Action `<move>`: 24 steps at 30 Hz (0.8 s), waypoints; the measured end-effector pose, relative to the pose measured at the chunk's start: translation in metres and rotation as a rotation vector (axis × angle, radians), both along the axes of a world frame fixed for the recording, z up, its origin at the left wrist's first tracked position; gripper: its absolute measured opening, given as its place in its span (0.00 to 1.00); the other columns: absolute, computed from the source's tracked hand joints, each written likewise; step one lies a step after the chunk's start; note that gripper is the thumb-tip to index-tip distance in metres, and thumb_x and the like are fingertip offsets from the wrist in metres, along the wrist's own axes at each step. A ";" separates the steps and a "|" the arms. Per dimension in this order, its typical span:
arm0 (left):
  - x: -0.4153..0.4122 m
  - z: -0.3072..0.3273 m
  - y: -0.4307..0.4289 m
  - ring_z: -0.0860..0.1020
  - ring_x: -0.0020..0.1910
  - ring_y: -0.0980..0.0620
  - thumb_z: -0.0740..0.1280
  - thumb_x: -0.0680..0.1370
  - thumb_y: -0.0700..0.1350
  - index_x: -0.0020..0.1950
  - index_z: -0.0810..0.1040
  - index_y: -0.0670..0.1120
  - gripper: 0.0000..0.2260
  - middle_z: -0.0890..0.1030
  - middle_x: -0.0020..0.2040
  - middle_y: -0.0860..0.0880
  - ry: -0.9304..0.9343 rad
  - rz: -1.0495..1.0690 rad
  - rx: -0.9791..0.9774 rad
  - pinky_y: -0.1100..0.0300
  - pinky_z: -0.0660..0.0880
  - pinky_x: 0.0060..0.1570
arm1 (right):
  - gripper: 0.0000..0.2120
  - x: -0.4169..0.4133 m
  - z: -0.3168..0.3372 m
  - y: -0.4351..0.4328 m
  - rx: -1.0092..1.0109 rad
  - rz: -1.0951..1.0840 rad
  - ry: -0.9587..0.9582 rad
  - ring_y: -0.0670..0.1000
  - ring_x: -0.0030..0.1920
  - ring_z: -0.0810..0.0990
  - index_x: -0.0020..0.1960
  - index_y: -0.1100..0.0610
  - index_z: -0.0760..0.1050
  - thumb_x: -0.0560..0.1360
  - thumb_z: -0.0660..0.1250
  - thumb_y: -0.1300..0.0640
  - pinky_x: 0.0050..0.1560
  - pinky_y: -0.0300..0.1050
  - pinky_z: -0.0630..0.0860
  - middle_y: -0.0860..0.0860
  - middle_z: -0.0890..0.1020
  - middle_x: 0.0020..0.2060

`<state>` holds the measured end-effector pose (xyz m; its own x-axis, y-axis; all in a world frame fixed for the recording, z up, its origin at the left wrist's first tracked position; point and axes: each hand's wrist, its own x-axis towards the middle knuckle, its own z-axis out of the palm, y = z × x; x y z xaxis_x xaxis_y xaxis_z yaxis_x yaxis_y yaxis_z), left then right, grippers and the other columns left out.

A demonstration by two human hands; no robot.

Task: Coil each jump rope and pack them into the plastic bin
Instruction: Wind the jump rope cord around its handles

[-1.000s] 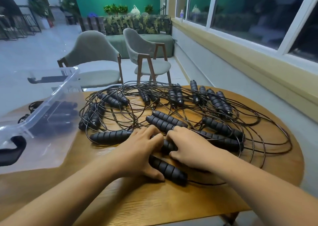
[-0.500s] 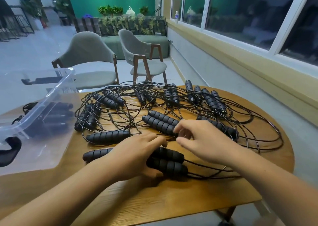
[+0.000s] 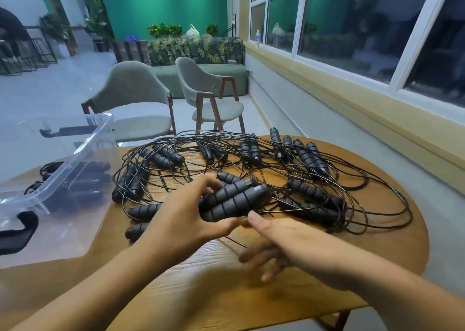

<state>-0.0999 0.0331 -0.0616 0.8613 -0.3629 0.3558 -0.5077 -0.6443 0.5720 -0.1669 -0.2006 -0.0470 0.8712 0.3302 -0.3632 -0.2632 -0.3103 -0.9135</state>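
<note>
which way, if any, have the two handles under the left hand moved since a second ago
Yes. The left hand has lifted the two handles up off the table, away from its near edge.

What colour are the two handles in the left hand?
Black, with ribbed grips. The handles in the left hand show best in the head view.
</note>
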 end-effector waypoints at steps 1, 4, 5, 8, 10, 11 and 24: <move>-0.004 0.000 -0.004 0.78 0.50 0.65 0.79 0.67 0.65 0.60 0.75 0.60 0.26 0.80 0.50 0.62 0.013 0.003 -0.030 0.70 0.75 0.46 | 0.29 0.001 -0.006 0.004 0.068 -0.043 -0.019 0.57 0.57 0.88 0.69 0.55 0.78 0.83 0.57 0.34 0.63 0.56 0.83 0.54 0.89 0.56; -0.016 -0.002 -0.016 0.82 0.51 0.63 0.79 0.70 0.61 0.62 0.74 0.62 0.24 0.83 0.52 0.59 0.124 -0.020 -0.160 0.64 0.81 0.49 | 0.25 0.002 -0.015 0.019 0.295 -0.202 -0.084 0.54 0.61 0.87 0.69 0.55 0.79 0.85 0.57 0.38 0.70 0.61 0.79 0.53 0.88 0.60; -0.020 -0.003 -0.020 0.83 0.51 0.62 0.79 0.72 0.59 0.63 0.73 0.62 0.24 0.84 0.53 0.59 0.172 -0.029 -0.217 0.62 0.82 0.49 | 0.24 0.002 -0.016 0.024 0.341 -0.241 -0.109 0.53 0.62 0.86 0.69 0.53 0.79 0.86 0.57 0.39 0.70 0.61 0.78 0.52 0.88 0.60; -0.033 -0.006 -0.034 0.83 0.47 0.62 0.75 0.77 0.54 0.66 0.71 0.63 0.21 0.83 0.53 0.58 0.276 -0.065 -0.350 0.66 0.79 0.42 | 0.21 0.000 -0.019 0.037 0.420 -0.287 -0.149 0.50 0.64 0.85 0.72 0.47 0.77 0.86 0.57 0.39 0.71 0.55 0.78 0.48 0.87 0.62; -0.043 -0.010 -0.042 0.80 0.53 0.66 0.72 0.80 0.52 0.69 0.66 0.68 0.23 0.79 0.58 0.64 0.309 -0.065 -0.403 0.67 0.79 0.48 | 0.22 0.000 -0.021 0.044 0.427 -0.306 -0.169 0.47 0.65 0.84 0.75 0.41 0.74 0.84 0.59 0.37 0.71 0.54 0.78 0.45 0.87 0.62; -0.046 -0.013 -0.045 0.76 0.60 0.69 0.70 0.81 0.52 0.71 0.63 0.70 0.25 0.75 0.60 0.70 0.304 -0.062 -0.396 0.67 0.77 0.57 | 0.23 0.000 -0.021 0.047 0.439 -0.317 -0.174 0.46 0.66 0.84 0.74 0.38 0.74 0.82 0.61 0.35 0.72 0.54 0.78 0.44 0.87 0.62; -0.041 0.024 -0.018 0.65 0.72 0.63 0.56 0.78 0.64 0.72 0.70 0.67 0.22 0.66 0.66 0.68 0.138 -0.007 -0.215 0.49 0.67 0.74 | 0.22 0.018 0.019 0.047 0.664 -0.320 -0.098 0.60 0.51 0.85 0.71 0.50 0.79 0.83 0.65 0.39 0.53 0.58 0.84 0.61 0.85 0.62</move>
<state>-0.1404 0.0148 -0.0374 0.9049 -0.2977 0.3042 -0.4190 -0.4970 0.7599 -0.1489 -0.1535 -0.0282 0.9799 0.1773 -0.0909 -0.1553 0.3935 -0.9061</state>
